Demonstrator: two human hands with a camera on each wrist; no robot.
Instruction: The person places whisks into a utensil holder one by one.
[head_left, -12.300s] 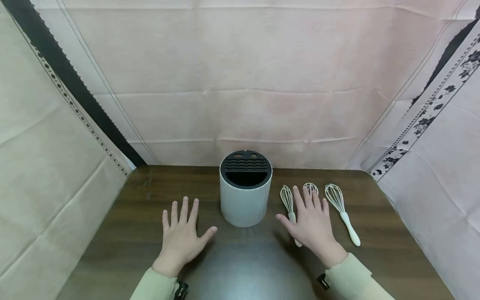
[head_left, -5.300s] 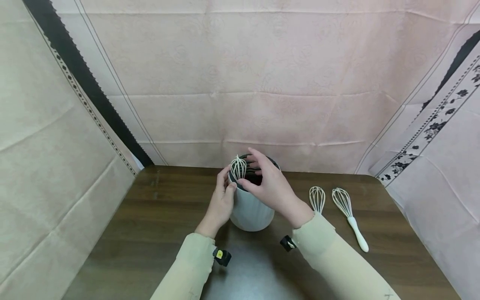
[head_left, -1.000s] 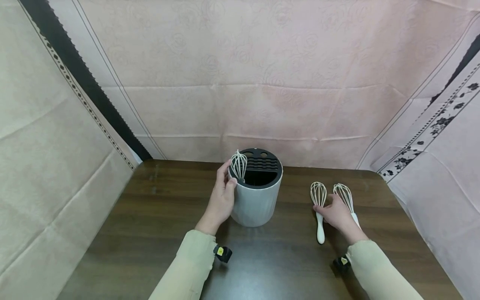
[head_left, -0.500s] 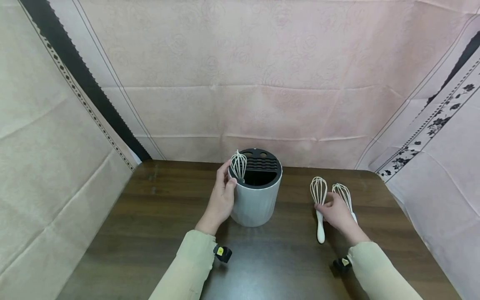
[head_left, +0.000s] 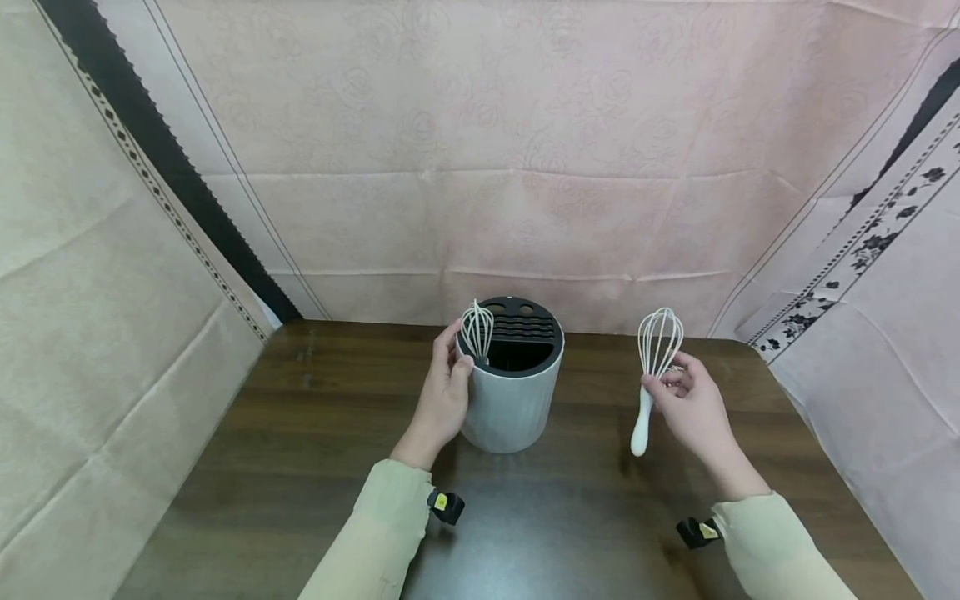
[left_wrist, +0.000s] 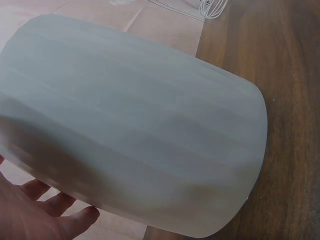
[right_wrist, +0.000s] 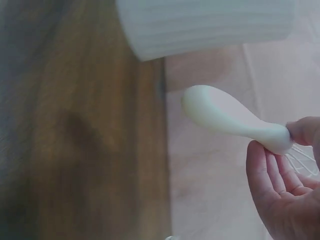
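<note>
A pale utensil holder (head_left: 513,412) with a black slotted lid (head_left: 517,329) stands on the table, one whisk (head_left: 477,331) upright in it at the left, its handle hidden inside. My left hand (head_left: 442,400) holds the left side of the holder, thumb near the front rim; in the left wrist view its fingers lie along the wall. To the right, my right hand (head_left: 693,408) pinches a second white whisk (head_left: 642,421) where wires meet handle. It is raised off the table, wires up; the right wrist view shows its thick handle (right_wrist: 220,112). Another whisk is mostly hidden behind that hand.
The dark wooden table (head_left: 315,467) ends at a pale cloth (head_left: 480,225) hanging close behind the holder. Further cloths hang at the left (head_left: 112,333) and right (head_left: 885,358). Bare table lies between the holder and my right hand.
My right hand has taken hold of the middle whisk and lifted it off the table, up and slightly right. My left hand and the holder have stayed in place.
</note>
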